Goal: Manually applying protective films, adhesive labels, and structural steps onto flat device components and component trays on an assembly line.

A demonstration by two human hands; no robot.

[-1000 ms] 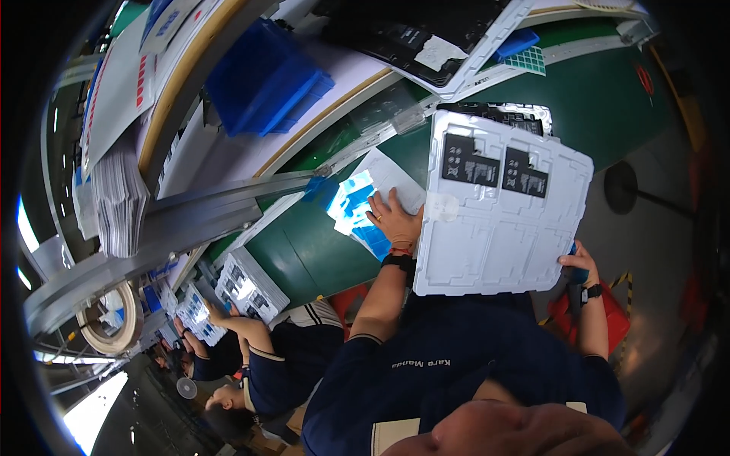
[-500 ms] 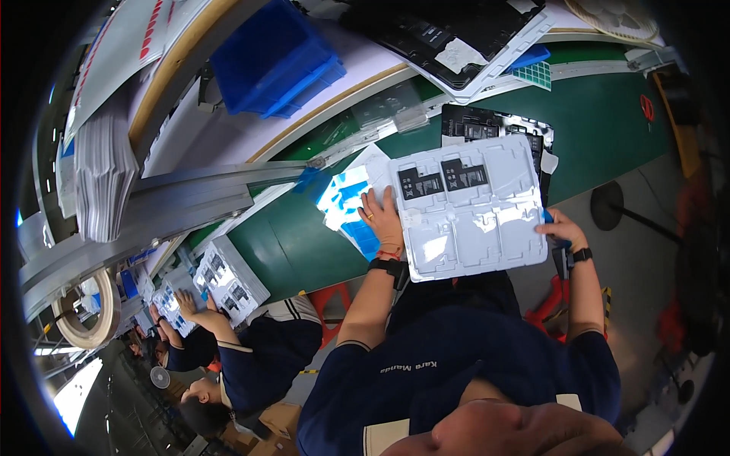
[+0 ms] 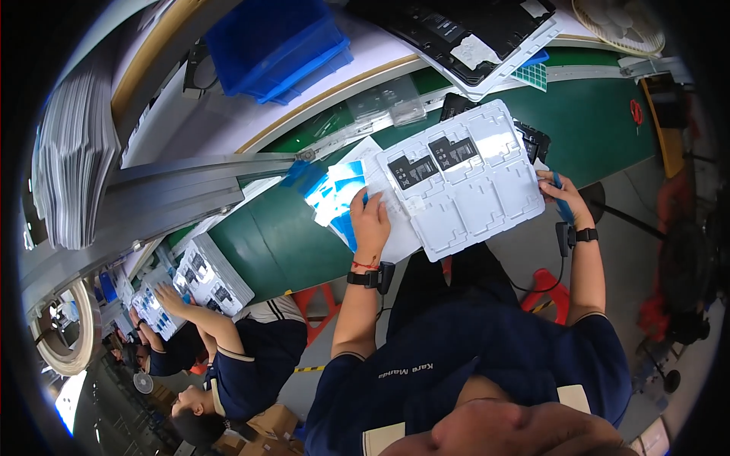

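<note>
A white plastic tray [image 3: 487,194] with moulded compartments lies tilted at the table's near edge. Two black flat batteries [image 3: 414,172] sit side by side in its upper left compartments. My left hand [image 3: 370,228] rests beside the tray's left side, over a white paper sheet [image 3: 398,242] and shiny blue film pieces [image 3: 342,182]. Its thumb and fingers are apart. At the tray's right edge is my right hand [image 3: 566,199], closed around a slim blue tool [image 3: 562,204] whose exact kind I cannot make out; its fingertips touch or nearly touch the rim.
Black trays [image 3: 532,140] lie partly beneath the white one. Beyond stand a blue bin [image 3: 277,49] and stacked black-and-white trays [image 3: 464,42] on a shelf. Red scissors [image 3: 636,112] are at the far right. A co-worker [image 3: 255,353] handles a tray stack [image 3: 213,273] at left.
The white tray has turned anticlockwise and shifted slightly up and left. My left hand has moved off its edge onto the film and paper; my right hand has moved up along its side.
</note>
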